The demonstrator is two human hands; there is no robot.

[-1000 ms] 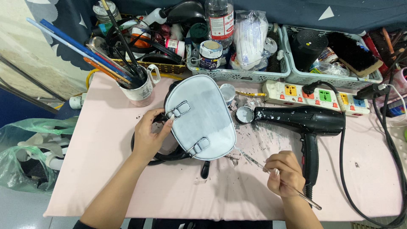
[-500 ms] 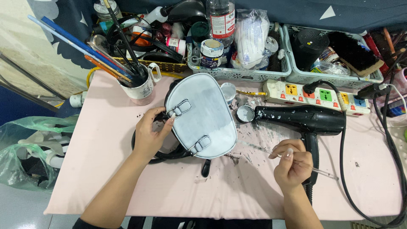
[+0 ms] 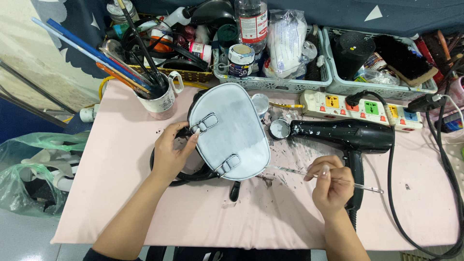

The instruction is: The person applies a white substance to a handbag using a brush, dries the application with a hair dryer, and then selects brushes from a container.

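Left hand [image 3: 173, 152] clamped on left edge of small white-painted bag [image 3: 228, 129], lying flat mid pink tabletop [image 3: 111, 203], black strap beneath. Right hand [image 3: 331, 182] closed on thin clear-handled brush [image 3: 328, 178], tip pointing toward bag's lower right edge. Hands well apart. Black hair dryer [image 3: 348, 137] just behind right hand.
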